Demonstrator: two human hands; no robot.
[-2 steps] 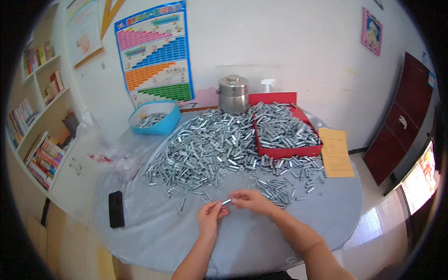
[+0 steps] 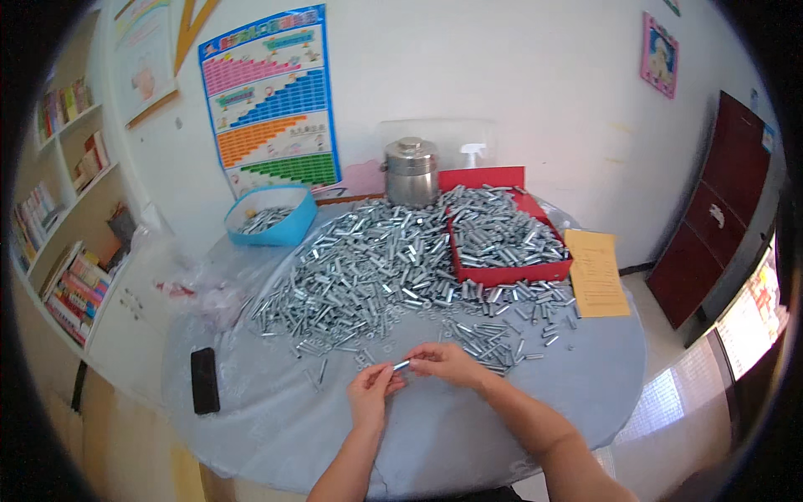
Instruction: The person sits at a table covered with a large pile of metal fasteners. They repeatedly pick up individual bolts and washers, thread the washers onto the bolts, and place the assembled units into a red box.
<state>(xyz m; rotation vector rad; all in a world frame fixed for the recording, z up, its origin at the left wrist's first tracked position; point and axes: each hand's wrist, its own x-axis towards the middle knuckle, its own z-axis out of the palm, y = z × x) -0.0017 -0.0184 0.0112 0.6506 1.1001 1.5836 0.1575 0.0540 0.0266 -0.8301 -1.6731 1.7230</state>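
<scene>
Fingers (image 2: 389,381) of the left hand (image 2: 366,402) pinch one end of a short metal tube (image 2: 401,366), which slants up to the right, on the person's side of the red box (image 2: 519,274) and a little to its left. The right hand (image 2: 447,365), likewise on the person's side of the red box, has its fingertips drawn together at the tube's other end; whether they grip something small there cannot be told. A loose group of tubes (image 2: 485,343) lies between the right hand and the red box, while a large heap of tubes (image 2: 368,268) spreads along the red box's left side. More tubes (image 2: 504,238) fill the red box itself. A steel canister (image 2: 411,174) stands behind the red box, toward its left, and a yellow sheet (image 2: 596,276) lies just beside its right side. Well to the left of the red box are a blue bin (image 2: 276,233) holding tubes and, nearer the person, a black phone (image 2: 204,381).
</scene>
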